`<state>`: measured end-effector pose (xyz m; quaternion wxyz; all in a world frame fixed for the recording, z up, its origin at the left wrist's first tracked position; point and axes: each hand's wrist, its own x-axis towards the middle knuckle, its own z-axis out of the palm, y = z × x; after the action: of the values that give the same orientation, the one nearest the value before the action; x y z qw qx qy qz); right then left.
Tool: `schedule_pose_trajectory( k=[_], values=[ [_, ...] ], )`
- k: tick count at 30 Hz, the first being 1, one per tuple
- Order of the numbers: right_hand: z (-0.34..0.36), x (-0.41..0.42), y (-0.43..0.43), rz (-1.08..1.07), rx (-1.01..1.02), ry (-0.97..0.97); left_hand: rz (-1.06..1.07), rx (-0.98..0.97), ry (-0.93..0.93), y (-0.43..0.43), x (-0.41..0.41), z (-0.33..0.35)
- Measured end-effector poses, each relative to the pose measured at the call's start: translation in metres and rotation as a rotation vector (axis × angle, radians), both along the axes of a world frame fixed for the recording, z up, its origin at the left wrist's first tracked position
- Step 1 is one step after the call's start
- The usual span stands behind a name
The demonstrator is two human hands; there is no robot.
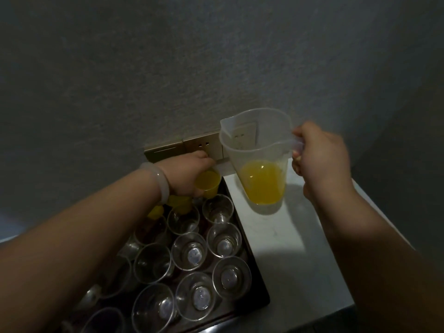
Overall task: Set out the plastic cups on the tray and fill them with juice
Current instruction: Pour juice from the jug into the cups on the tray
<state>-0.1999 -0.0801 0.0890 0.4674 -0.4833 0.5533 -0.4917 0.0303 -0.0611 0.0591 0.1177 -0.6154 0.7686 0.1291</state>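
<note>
Our left hand (189,175) reached to the tray's far right corner, its fingers curled round a clear plastic cup (207,182) filled with orange juice. That cup sat just inside the corner of the dark tray (252,267); we could not tell whether it rested on the tray's floor. A pale bangle (159,180) circled the left wrist, and beneath it two more filled cups (179,203) showed yellow at the tray's far end. The rest of the tray held empty cups (189,251), upright and packed close in rows. Our right hand (319,157) gripped the handle of a translucent measuring jug (258,145), upright just right of the tray's far right corner, over the white counter (302,248). Juice (264,185) filled roughly the jug's lower third. Behind the tray's far edge, brass-toned wall sockets (201,146) lined the grey wall.
</note>
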Motion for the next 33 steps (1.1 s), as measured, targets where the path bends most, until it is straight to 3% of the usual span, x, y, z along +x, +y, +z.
schedule_pose_trajectory(
  k=[8, 19, 33],
  values=[
    [-0.003, -0.003, 0.002, 0.015, 0.04, 0.009, -0.052, 0.078, -0.119, -0.01, 0.001, -0.018],
    [-0.012, 0.0, 0.003, 0.037, 0.082, -0.007, -0.051, 0.064, -0.092, -0.01, 0.01, -0.025],
    [-0.015, -0.007, 0.0, 0.023, 0.083, 0.094, -0.196, 0.05, 0.113, 0.03, 0.001, -0.012]
  ],
)
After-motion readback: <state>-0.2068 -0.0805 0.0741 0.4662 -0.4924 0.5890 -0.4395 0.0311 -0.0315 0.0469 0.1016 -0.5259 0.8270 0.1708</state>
